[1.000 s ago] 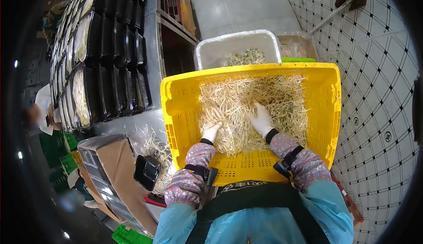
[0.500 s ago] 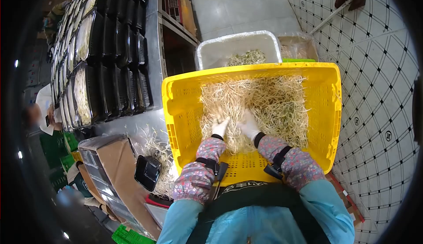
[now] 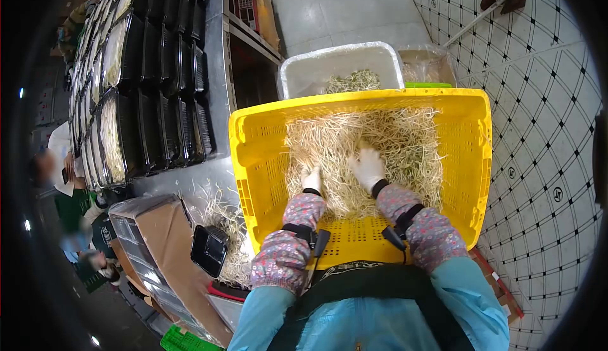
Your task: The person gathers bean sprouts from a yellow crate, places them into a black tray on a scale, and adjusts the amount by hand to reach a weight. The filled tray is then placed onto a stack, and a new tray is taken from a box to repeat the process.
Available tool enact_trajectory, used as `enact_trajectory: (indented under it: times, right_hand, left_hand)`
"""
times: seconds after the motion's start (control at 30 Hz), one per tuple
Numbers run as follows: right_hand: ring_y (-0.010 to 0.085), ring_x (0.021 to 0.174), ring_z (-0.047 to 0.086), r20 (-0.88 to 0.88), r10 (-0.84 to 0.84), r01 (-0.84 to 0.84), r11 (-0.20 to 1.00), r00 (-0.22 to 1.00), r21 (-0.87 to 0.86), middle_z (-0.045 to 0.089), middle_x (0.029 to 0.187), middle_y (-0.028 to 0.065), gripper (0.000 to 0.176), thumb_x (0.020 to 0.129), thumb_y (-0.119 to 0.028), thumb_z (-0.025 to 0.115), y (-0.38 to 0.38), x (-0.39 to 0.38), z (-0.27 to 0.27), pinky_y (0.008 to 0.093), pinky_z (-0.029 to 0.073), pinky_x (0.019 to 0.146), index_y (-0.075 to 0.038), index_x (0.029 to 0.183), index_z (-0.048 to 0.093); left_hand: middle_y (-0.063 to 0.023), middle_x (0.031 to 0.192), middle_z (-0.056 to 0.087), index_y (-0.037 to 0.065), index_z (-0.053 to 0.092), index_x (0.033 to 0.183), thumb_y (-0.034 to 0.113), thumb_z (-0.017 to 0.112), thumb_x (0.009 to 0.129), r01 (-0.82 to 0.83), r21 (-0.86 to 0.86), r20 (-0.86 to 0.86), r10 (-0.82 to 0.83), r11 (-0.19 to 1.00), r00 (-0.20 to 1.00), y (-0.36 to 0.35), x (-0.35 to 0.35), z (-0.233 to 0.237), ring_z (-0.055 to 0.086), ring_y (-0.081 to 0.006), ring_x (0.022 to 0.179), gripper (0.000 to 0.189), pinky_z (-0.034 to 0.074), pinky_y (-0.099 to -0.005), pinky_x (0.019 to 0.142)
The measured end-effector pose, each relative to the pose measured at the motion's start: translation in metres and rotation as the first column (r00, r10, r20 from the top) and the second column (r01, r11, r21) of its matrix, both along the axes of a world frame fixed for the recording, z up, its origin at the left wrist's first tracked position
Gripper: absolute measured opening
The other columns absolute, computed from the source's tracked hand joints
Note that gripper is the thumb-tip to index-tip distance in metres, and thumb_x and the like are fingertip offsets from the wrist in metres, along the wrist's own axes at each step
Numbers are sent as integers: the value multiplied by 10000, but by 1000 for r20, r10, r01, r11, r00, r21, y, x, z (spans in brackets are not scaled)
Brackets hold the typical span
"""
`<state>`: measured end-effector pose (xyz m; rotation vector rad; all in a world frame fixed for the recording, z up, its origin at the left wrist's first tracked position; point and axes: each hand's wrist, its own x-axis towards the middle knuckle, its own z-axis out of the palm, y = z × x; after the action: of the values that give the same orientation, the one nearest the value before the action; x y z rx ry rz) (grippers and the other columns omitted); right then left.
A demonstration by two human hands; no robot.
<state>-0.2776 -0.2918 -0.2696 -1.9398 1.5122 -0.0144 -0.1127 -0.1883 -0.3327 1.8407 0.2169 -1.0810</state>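
A yellow perforated crate (image 3: 465,154) holds a thick layer of pale bean sprouts (image 3: 342,135), with greener bits on the right side. Both of my hands wear white gloves and are inside the crate. My left hand (image 3: 311,178) is at the left part of the sprouts, its fingertips sunk among them and hidden. My right hand (image 3: 368,170) lies on the middle of the heap, fingers stretched out and apart.
Beyond the crate stands a lined white tub (image 3: 339,52) with more sprouts. Stacked black trays (image 3: 149,59) fill the metal table at left. Near them are a cardboard box (image 3: 168,243), loose sprouts and a black tray (image 3: 209,249). Other people are at far left.
My right hand has moved slightly up and right over the sprouts, and its fingers are more spread. My left hand has shifted a little left and stays in the sprouts.
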Motion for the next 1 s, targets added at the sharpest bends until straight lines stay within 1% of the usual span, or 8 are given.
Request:
enact_trajectory:
  times: [0.1, 0.23, 0.4, 0.47, 0.5, 0.7, 0.87, 1.0]
  right_hand:
    - [375, 969, 575, 158, -6, 18, 997, 987, -75, 625, 1020, 173, 519, 892, -469, 520, 58, 37, -13, 463, 478, 810, -16, 1139, 575]
    - [363, 958, 594, 278, 348, -369, 929, 895, 25, 631, 988, 178, 542, 898, -501, 497, 9, 27, 77, 456, 486, 821, -15, 1119, 594]
    - [352, 944, 628, 155, 636, -649, 759, 756, 53, 638, 1036, 182, 567, 900, -522, 495, -62, 23, 75, 462, 499, 840, -15, 1134, 593]
    - [343, 1302, 437, 157, 495, -513, 853, 854, 101, 471, 1390, 223, 632, 927, -449, 486, -90, 14, 40, 412, 340, 1093, 3, 1368, 448]
    - [347, 1335, 395, 149, 487, -506, 790, 861, 347, 424, 1434, 219, 634, 921, -426, 505, -111, 20, 59, 412, 322, 1106, 7, 1377, 430]
    - [336, 1264, 455, 40, 495, -494, 869, 868, -13, 496, 1338, 204, 644, 902, -484, 530, -93, 45, -16, 448, 350, 1066, -7, 1330, 462]
    - [327, 1193, 497, 61, 633, -620, 727, 772, 295, 521, 1262, 218, 868, 836, -670, 513, -40, 12, 42, 472, 366, 1011, 25, 1346, 413]
    - [413, 1222, 434, -90, 775, -780, 617, 625, -103, 420, 1367, 242, 1097, 673, -563, 728, 33, -42, 62, 572, 281, 1047, 26, 1460, 240]
  left_hand:
    - [-155, 1178, 605, -1, 517, 1265, 328, 599, 924, 80, 88, -83, -73, 993, 994, 5, -25, -21, 602, -234, 1016, 481, 505, -371, 865]
    - [-142, 1290, 555, 61, 506, 1291, 370, 425, 987, -367, -276, -624, 124, 888, 771, 17, -43, 106, 521, -291, 1197, 441, 385, -423, 1057]
    - [-149, 1418, 432, 32, 352, 1418, 307, 678, 876, -141, 86, -535, 165, 986, 829, 45, -23, 145, 402, -286, 1294, 690, 308, -435, 1087]
    - [-170, 1556, 221, 29, 217, 1496, 297, 607, 915, 295, -27, 69, -293, 955, 954, 66, 8, 102, 240, -314, 1414, 748, 176, -452, 1149]
    - [-193, 1555, 215, -15, 182, 1497, 265, 620, 909, 441, 111, 459, -440, 890, 772, 52, 15, 96, 219, -314, 1425, 784, 172, -424, 1157]
    - [-214, 1501, 317, 13, 263, 1478, 436, 585, 898, 644, 633, 642, -756, 429, -127, -51, 23, 70, 243, -407, 1402, 787, 182, -565, 1130]
    - [-202, 1469, 363, 21, 254, 1475, 719, 568, 746, 753, 656, 290, -903, -52, -315, 15, 19, 69, 245, -383, 1406, 1057, 130, -611, 1122]
    - [-191, 1497, 277, 29, 146, 1500, 677, 734, 590, 726, 635, 134, -887, -265, -441, 40, 9, 101, 198, -411, 1411, 1262, 119, -620, 1122]
